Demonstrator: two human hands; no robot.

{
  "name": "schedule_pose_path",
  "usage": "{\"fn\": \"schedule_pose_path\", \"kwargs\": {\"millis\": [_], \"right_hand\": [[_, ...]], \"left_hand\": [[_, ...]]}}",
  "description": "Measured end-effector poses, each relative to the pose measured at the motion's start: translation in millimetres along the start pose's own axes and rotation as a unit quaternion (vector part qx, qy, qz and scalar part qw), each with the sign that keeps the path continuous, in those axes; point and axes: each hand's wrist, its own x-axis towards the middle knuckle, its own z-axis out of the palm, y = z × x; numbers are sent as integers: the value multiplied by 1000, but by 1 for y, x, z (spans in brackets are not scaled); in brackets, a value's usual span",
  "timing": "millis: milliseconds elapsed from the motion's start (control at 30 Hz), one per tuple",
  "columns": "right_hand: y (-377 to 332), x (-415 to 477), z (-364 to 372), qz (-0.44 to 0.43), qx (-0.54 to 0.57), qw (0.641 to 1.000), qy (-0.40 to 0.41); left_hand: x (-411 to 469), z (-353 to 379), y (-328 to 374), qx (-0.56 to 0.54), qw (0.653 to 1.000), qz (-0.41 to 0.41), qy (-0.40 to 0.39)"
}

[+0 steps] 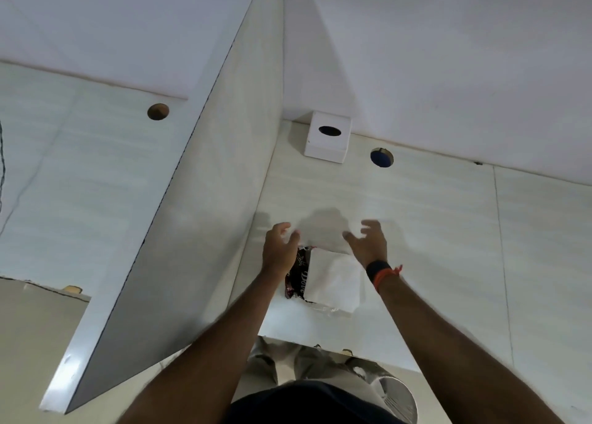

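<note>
A thin white tissue sheet (323, 228), blurred by motion, is stretched in the air just above the white desk (448, 247). My left hand (280, 249) pinches its left edge with curled fingers. My right hand (368, 242) holds the right edge, thumb toward the sheet and fingers curled over it. Under and just behind my hands lies a stack of white tissues (333, 279) on a torn dark printed wrapper (296, 278) with clear plastic at its near end.
A white cube tissue box (326, 149) with an oval hole stands at the back by the wall. A round cable hole (382, 157) sits right of it. A tall white partition (192, 199) borders the desk on the left; another hole (158, 112) lies beyond it.
</note>
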Motion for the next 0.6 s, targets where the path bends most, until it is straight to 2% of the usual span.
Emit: {"fn": "schedule_pose_path", "kwargs": {"millis": [133, 200, 300, 367, 500, 600], "right_hand": [[-64, 43, 23, -75, -5, 997, 8], [-96, 69, 37, -87, 4, 995, 41], [-136, 105, 56, -45, 31, 994, 94], [-154, 125, 67, -19, -1, 993, 112], [-166, 152, 90, -7, -78, 992, 103], [-171, 160, 100, -6, -93, 989, 111]], "left_hand": [[14, -6, 20, -37, 999, 17, 5], [18, -9, 26, -59, 998, 19, 19], [23, -11, 22, -69, 997, 14, 23], [20, -12, 13, -72, 997, 7, 21], [7, -14, -4, -69, 997, -14, 8], [0, -14, -15, -59, 998, -9, -6]]}}
